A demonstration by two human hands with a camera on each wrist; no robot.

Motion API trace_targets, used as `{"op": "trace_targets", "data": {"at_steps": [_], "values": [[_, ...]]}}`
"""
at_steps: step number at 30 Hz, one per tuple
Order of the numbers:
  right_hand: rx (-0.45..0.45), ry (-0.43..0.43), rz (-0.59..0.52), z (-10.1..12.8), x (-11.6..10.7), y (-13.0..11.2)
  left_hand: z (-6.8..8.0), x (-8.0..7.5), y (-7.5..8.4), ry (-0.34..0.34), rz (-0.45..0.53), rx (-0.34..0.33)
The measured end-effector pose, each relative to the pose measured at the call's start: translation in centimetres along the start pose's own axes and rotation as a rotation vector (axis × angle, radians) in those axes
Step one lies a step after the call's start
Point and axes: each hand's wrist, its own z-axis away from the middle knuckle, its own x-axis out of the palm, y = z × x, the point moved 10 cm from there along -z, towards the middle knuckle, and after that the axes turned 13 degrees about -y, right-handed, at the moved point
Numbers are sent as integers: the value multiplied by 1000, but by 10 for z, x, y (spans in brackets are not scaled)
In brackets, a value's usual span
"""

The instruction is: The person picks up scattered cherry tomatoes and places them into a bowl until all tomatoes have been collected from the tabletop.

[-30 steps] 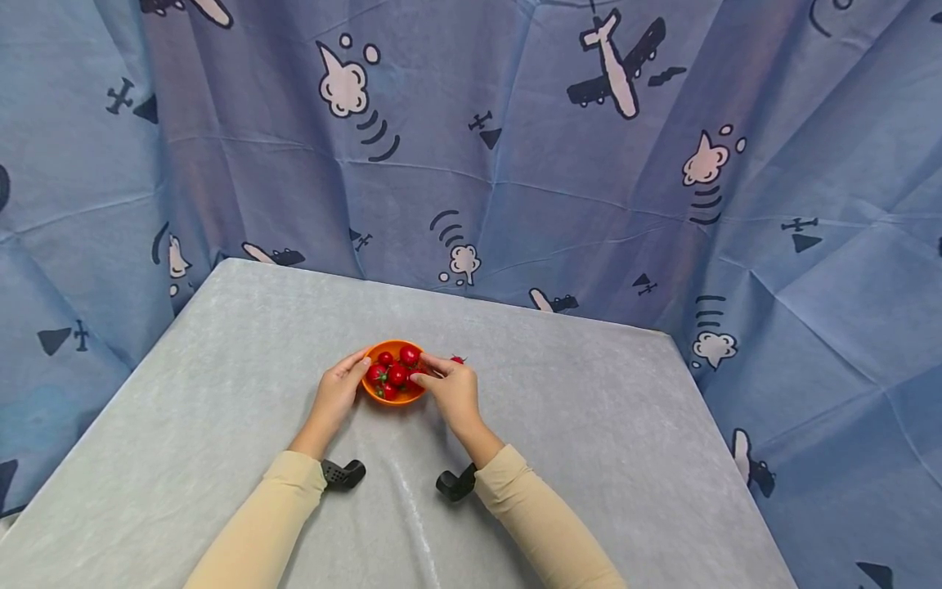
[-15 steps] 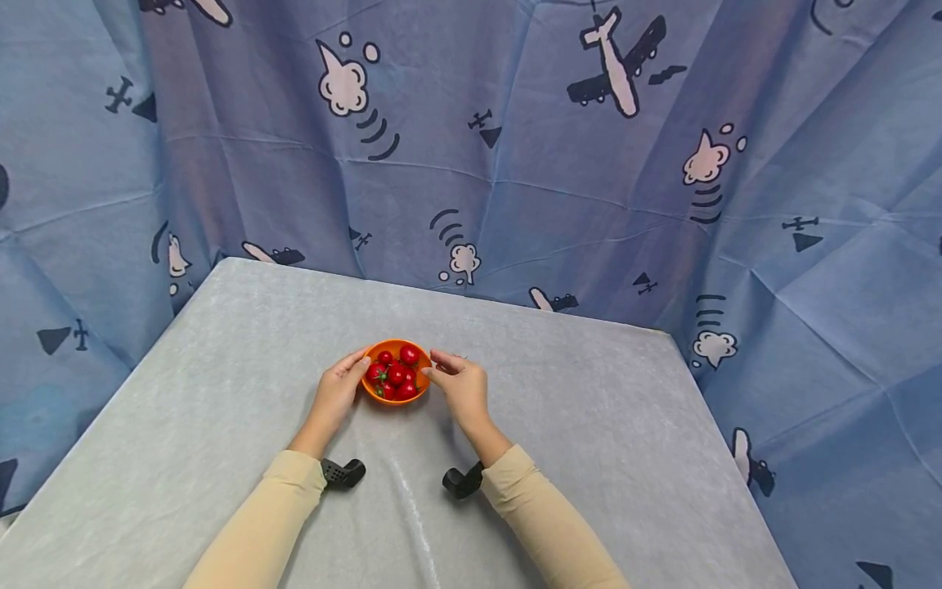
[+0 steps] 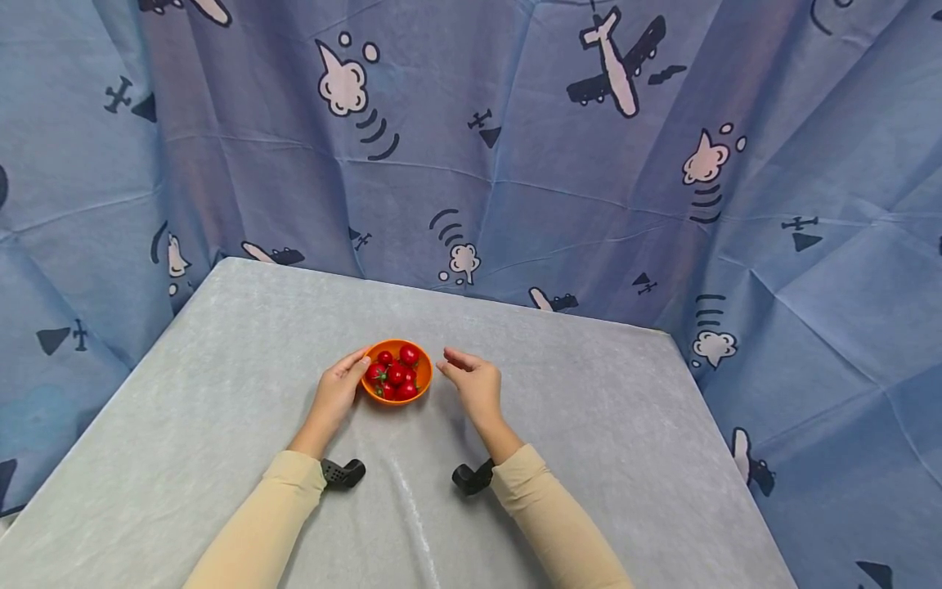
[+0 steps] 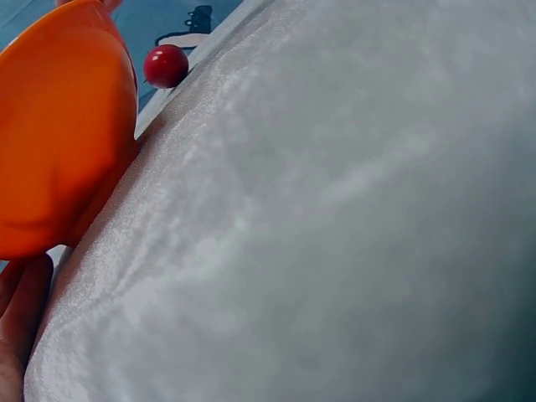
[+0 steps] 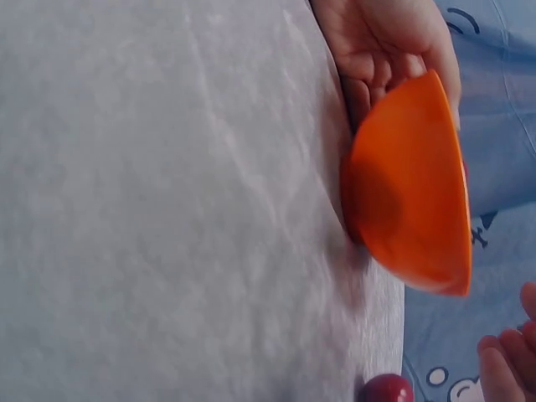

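Partly hidden behind right hand [image 3: 477,384], 1 loose tomato [image 4: 166,66], bowl [image 3: 397,372] beside.

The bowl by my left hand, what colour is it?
Orange bowl, clearest in the head view.

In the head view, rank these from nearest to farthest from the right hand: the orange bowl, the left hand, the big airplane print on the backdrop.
From the right hand:
1. Orange bowl, just to its left on the table.
2. Left hand, holding the bowl's far side.
3. Airplane print, high on the backdrop, upper right.

Even light, wrist cams blurry
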Motion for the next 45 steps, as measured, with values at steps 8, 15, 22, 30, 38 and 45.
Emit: {"op": "trace_targets", "data": {"at_steps": [8, 15, 22, 30, 38, 45], "values": [[67, 45, -8, -6, -17, 10, -15, -6, -22, 10, 28, -12], [68, 43, 6, -11, -26, 14, -22, -10, -32, 23, 17, 16], [87, 48, 28, -15, -32, 17, -21, -9, -30, 25, 6, 23], [67, 66, 23, -19, -37, 21, -11, -4, -15, 13, 20, 6], [76, 50, 3, -26, -37, 30, -10, -4, -14, 13, 11, 13], [77, 10, -13, -28, -34, 35, -22, -9, -31, 29, 9, 31]]}}
